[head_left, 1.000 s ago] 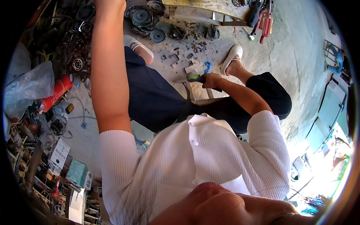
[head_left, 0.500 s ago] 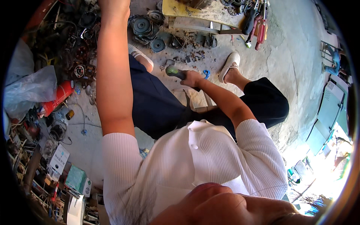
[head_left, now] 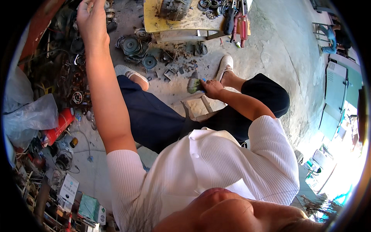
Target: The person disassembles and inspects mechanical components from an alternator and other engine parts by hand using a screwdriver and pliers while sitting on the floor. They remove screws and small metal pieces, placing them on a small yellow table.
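My left hand point(head_left: 91, 19) is raised at the top left, fingers loosely bent and apart, nothing visible between them, tips partly at the edge. My right hand point(head_left: 211, 88) grips a green-and-black tool point(head_left: 194, 83) between my knees, above a small wooden stool frame point(head_left: 206, 104). Beyond it, loose debris and small metal parts lie on the concrete floor point(head_left: 276, 50) between my white sandals.
Ahead, a yellow worktable point(head_left: 158, 19) bears a motor housing, rings and screwdrivers point(head_left: 242, 29). Round parts point(head_left: 131, 45) lie beside it. Plastic bags point(head_left: 29, 120), a red container point(head_left: 58, 129), cables and scrap crowd the left. A person point(head_left: 330, 40) is at far right.
The view has shifted, moving the worktable leftward. More of my left hand's fingers now shows. My right hand has turned the tool so its head points more upward.
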The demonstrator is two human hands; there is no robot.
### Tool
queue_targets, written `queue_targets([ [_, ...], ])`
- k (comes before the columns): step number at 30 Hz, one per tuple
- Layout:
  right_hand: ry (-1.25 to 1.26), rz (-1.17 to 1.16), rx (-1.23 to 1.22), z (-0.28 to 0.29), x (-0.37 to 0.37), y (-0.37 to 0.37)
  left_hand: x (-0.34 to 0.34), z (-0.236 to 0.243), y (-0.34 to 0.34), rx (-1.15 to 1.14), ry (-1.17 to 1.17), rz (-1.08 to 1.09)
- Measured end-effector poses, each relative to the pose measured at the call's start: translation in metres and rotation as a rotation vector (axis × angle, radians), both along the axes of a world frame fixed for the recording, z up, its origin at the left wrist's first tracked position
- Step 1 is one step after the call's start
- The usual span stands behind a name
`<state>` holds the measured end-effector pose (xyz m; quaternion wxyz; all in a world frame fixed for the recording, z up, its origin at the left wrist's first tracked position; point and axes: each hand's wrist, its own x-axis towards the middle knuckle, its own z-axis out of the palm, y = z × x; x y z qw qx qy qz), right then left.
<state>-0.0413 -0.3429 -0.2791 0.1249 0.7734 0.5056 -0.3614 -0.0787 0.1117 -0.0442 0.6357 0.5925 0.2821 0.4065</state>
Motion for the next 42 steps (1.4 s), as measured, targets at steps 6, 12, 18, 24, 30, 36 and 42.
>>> queue_targets([
  [6, -0.250, 0.157, -0.217, -0.055, -0.008, -0.018, 0.003, -0.005, 0.001, 0.043, 0.050, -0.027],
  [12, -0.189, -0.186, -0.244, -0.091, -0.057, -0.024, 0.006, 0.005, -0.012, 0.028, 0.110, -0.006],
  [18, -0.121, -0.324, -0.284, -0.105, -0.081, -0.025, 0.006, 0.013, -0.016, 0.013, 0.181, -0.016],
  [24, 0.169, -0.435, -0.438, -0.089, -0.009, 0.011, 0.014, 0.011, -0.028, 0.037, 0.234, -0.030],
  [30, 0.022, -0.963, 0.037, -0.142, 0.058, 0.045, 0.021, 0.002, -0.037, 0.071, 0.273, -0.066],
  [36, 0.061, -1.074, 0.000, -0.147, 0.089, 0.089, 0.023, -0.006, -0.039, 0.081, 0.289, -0.082],
  [42, 0.042, -1.007, -0.034, -0.174, 0.089, 0.084, 0.031, -0.011, -0.037, 0.032, 0.208, -0.098],
])
